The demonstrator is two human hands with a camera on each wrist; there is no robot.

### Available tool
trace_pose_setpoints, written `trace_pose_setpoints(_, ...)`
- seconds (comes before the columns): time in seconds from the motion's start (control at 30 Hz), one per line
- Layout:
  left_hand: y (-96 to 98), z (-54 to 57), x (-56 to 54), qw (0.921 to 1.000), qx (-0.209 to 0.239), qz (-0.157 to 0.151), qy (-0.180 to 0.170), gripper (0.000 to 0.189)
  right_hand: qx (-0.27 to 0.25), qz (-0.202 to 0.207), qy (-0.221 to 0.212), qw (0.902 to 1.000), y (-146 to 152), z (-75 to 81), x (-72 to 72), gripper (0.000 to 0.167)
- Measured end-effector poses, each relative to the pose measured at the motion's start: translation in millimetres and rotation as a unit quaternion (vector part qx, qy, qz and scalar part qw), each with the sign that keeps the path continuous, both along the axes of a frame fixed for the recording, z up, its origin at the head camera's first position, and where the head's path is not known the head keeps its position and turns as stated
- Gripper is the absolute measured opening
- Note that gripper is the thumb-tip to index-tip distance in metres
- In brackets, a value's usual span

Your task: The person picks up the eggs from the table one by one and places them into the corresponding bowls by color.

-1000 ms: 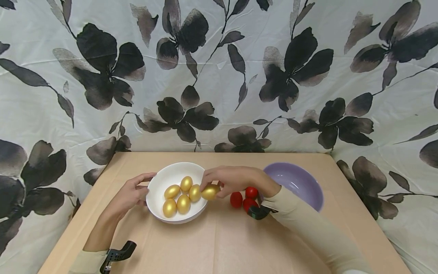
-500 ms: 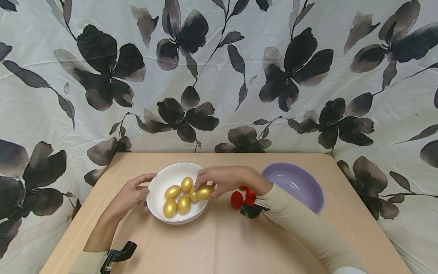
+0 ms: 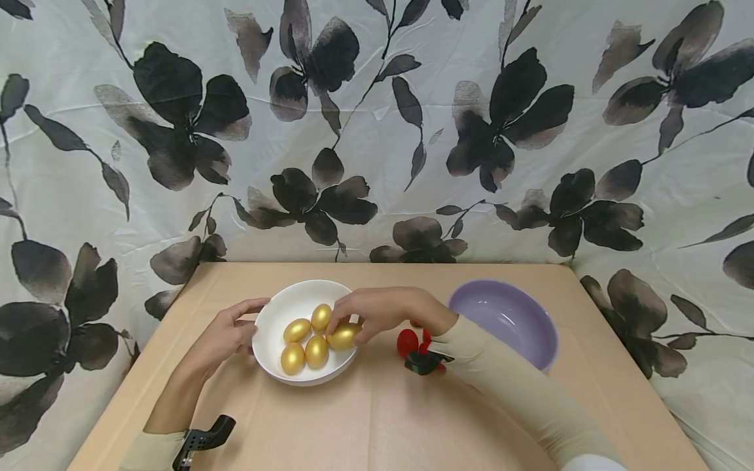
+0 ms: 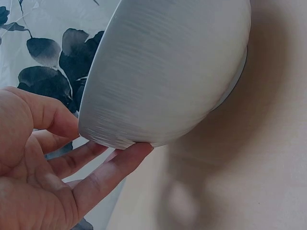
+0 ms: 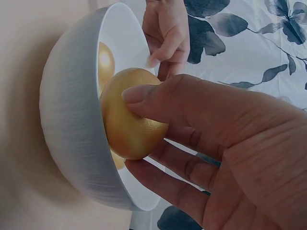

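Observation:
My right hand (image 3: 379,311) pinches a golden egg (image 3: 343,337) between thumb and fingers at the right side of a white bowl (image 3: 277,369). In the right wrist view the held golden egg (image 5: 132,129) overlaps the bowl's rim, the thumb pressed on its near face. Several other golden eggs (image 3: 317,351) lie in the bowl. My left hand (image 3: 226,333) holds the bowl's left side. In the left wrist view its thumb meets the rim and the fingers (image 4: 115,172) touch the outer wall of the white bowl (image 4: 163,76).
Several red rounded objects (image 3: 407,343) lie on the wooden table (image 3: 330,425), partly hidden behind my right wrist. A purple bowl (image 3: 518,320) stands to the right, partly covered by the right forearm. A floral cloth (image 3: 406,150) hangs behind the table.
My right hand has moved left with the golden egg, from the bowl's right rim to over its inside, beside the other eggs. My left hand has stayed at the bowl.

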State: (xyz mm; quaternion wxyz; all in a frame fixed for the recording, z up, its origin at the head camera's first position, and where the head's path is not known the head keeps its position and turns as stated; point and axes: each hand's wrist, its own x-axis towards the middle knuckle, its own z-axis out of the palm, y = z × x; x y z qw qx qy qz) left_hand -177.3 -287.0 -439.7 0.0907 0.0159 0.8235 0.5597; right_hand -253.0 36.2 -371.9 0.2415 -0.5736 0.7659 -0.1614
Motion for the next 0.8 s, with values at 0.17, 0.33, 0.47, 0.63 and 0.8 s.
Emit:
trace_pose_setpoints(0.17, 0.7, 1.0, 0.0, 1.0000, 0.004, 0.001, 0.000, 0.061, 0.007, -0.008, -0.002, 0.9999, -2.5, -1.0, 1.0, 0.036)
trace_pose_setpoints(0.33, 0.9, 1.7, 0.2, 0.9999, 0.013, -0.003, 0.003, 0.062, 0.013, -0.010, -0.007, 0.9998, -3.5, -0.9, 1.0, 0.035)
trace_pose_setpoints(0.47, 1.0, 1.4, 0.3, 0.9999, 0.014, -0.001, 0.002, 0.062, 0.017, -0.013, -0.010, 0.9997, -4.1, -0.8, 1.2, 0.035)
trace_pose_setpoints(0.63, 1.7, 1.6, 0.3, 1.0000, 0.008, 0.001, 0.003, 0.061, 0.026, -0.015, -0.012, 0.9995, -5.3, -3.0, 0.9, 0.034)
trace_pose_setpoints(0.8, 1.4, 1.6, 0.0, 0.9999, 0.011, 0.000, 0.003, 0.062, 0.032, -0.015, -0.015, 0.9992, -5.4, -4.9, -1.1, 0.028)
